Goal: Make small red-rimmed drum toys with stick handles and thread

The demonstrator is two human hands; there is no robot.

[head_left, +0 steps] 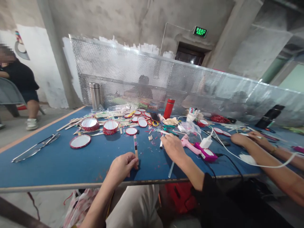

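My left hand is closed near the table's front edge. Between thumb and fingers it pinches a flat wooden craft stick that stands up, its upper part banded in pink, purple and black. My right hand reaches further forward, palm down, fingers curled at a black-and-white marker; the fingertips are partly hidden. A pink glue gun lies just right of that hand. Below its wrist is a translucent glue stick. Small coloured scraps are scattered between the hands.
Red-rimmed round pieces, craft sticks and plastic wrap cover the back left. A steel flask and red bottle stand before a perforated metal screen. White cables and a purple power block lie right, beside a co-worker's arms.
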